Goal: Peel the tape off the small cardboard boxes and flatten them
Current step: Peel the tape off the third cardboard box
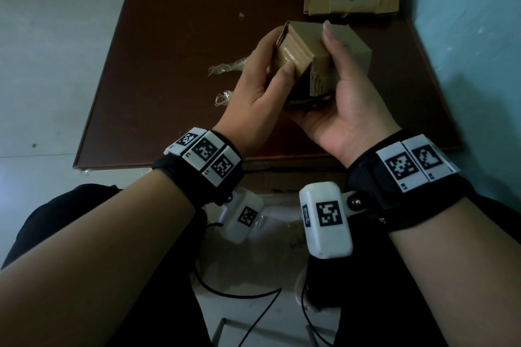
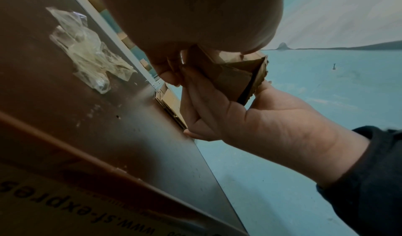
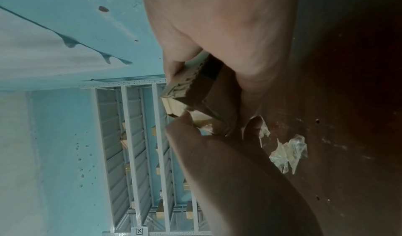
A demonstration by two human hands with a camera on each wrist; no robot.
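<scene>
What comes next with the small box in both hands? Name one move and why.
Probably pick at the tape edge with the left thumb. Both hands, left and right, grip the small box above the table, it is not yet flattened, and glossy tape still seems to cover its near face. Peeled tape scraps lie beside it.

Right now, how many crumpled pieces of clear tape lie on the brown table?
2. One tape piece lies left of the left hand; the other tape piece lies nearer, beside that wrist. The hands may hide more.

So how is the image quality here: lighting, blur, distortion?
Head view: dim, wide-angle bend at the table edges, box fairly sharp. Left wrist view: left hand fills the top, soft. Right wrist view: rotated sideways, right hand close and blurred.
</scene>
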